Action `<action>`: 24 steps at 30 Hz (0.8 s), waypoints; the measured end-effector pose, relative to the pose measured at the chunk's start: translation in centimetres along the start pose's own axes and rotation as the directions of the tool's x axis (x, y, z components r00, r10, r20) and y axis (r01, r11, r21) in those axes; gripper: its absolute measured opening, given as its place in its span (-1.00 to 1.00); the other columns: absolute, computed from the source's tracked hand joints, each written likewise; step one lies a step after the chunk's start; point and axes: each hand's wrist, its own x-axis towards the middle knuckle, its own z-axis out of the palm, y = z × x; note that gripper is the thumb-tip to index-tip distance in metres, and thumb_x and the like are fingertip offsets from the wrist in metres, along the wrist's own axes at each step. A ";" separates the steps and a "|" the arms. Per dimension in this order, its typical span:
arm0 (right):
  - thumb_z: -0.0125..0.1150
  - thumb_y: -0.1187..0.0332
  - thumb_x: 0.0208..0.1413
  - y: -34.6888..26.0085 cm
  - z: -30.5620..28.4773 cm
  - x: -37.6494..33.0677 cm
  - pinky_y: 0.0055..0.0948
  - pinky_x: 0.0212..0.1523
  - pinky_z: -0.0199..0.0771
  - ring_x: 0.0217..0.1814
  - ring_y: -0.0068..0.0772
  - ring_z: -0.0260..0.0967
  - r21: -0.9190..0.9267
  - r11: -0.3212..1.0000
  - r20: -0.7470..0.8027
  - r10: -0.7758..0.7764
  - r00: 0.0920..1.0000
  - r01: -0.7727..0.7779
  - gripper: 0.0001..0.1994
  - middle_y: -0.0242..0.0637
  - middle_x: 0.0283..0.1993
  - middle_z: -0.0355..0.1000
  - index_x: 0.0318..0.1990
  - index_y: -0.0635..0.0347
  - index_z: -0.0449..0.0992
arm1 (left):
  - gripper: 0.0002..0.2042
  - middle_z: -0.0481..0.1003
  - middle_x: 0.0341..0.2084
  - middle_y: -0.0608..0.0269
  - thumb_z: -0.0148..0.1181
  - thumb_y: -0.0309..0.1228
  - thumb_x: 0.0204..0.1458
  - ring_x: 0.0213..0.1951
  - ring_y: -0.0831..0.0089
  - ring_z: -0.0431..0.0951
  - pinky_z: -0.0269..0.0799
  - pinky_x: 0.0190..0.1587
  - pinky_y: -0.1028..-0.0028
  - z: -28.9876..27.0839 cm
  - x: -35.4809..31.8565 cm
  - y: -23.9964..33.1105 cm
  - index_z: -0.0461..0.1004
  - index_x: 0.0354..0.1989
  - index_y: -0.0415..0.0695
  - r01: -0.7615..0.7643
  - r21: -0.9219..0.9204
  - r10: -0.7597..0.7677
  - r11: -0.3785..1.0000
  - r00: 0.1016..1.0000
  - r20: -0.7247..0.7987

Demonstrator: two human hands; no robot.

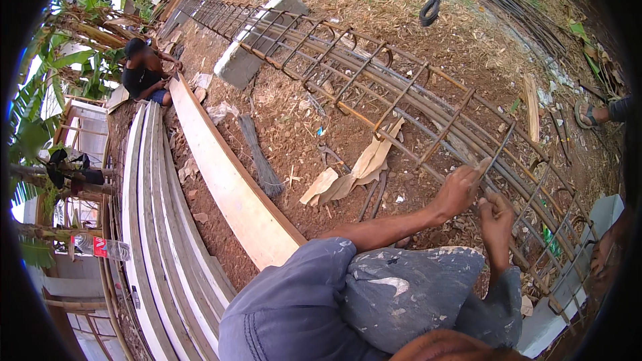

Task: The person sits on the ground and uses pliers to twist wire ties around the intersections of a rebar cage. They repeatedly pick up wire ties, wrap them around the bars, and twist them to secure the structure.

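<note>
A long rusty rebar cage (374, 87) lies across the dirt, running from the upper left to the lower right. My left hand (461, 187) is closed around a stirrup of the cage near its lower bars. Just to its right, my right hand (496, 217) pinches a thin piece of wire or a small tool against the same stirrup. My knees in paint-stained grey trousers (374, 294) fill the bottom of the view.
A concrete block (257, 43) props the cage. A long plank (227, 180) and stacked boards (157, 227) lie to the left, where another person (144, 70) crouches. A bundle of tie wire (261, 160), torn cardboard (354, 170) and pliers (331, 157) lie on the soil. A sandalled foot (592, 115) shows at right.
</note>
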 end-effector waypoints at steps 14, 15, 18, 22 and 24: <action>0.06 0.43 0.08 -2.2 -0.6 4.3 -0.07 -0.20 0.45 -0.20 0.11 0.50 -0.679 0.713 -0.123 -0.344 0.931 0.174 -0.80 0.05 -0.25 0.53 -0.17 0.20 0.56 | -0.46 0.52 -0.27 -0.09 0.18 -0.58 -0.11 -0.12 -0.03 0.47 0.38 -0.03 0.14 1.9 0.7 -1.4 0.39 0.17 -0.20 0.116 -0.032 -0.116 0.993 0.993 -0.027; 0.06 0.44 0.07 -2.5 -0.1 3.3 -0.06 -0.18 0.45 -0.19 0.11 0.50 -0.744 0.651 -0.058 -0.286 0.956 0.150 -0.80 0.06 -0.24 0.53 -0.17 0.20 0.56 | -0.47 0.53 -0.31 -0.09 0.18 -0.57 -0.11 -0.14 -0.03 0.48 0.38 -0.03 0.14 -0.4 0.7 -0.2 0.39 0.16 -0.21 0.185 -0.014 -0.185 0.983 0.983 -0.016; 0.07 0.46 0.05 -3.1 -1.6 2.1 -0.05 -0.24 0.43 -0.28 0.09 0.49 -0.738 0.599 0.096 -0.360 0.928 0.309 -0.76 0.09 -0.34 0.50 -0.15 0.19 0.59 | -0.47 0.54 -0.40 -0.09 0.18 -0.56 -0.10 -0.20 -0.05 0.50 0.40 -0.05 0.16 0.4 2.8 0.8 0.38 0.15 -0.26 0.122 -0.068 -0.121 0.990 0.993 0.015; 0.08 0.32 0.22 -1.1 -1.1 0.9 -0.39 -0.39 0.39 -0.50 -0.49 0.33 -0.098 0.989 0.208 0.127 0.970 -0.108 -0.71 -0.33 -0.44 0.43 0.02 0.24 0.54 | -0.43 0.50 -0.30 -0.12 0.18 -0.63 -0.12 -0.19 -0.04 0.48 0.41 -0.05 0.14 -0.5 1.8 0.2 0.36 0.19 -0.19 0.105 0.014 -0.105 0.994 0.991 0.085; 0.05 0.19 0.30 -0.9 -1.6 -1.0 -0.53 -0.37 0.36 -0.46 -0.62 0.30 0.052 0.982 0.203 0.169 0.964 -0.183 -0.60 -0.43 -0.40 0.44 0.15 0.27 0.44 | -0.46 0.51 -0.22 -0.05 0.17 -0.63 -0.12 -0.14 0.02 0.49 0.42 0.00 0.16 -0.9 0.9 0.2 0.41 0.16 -0.14 -0.128 -0.026 0.125 0.991 0.988 -0.088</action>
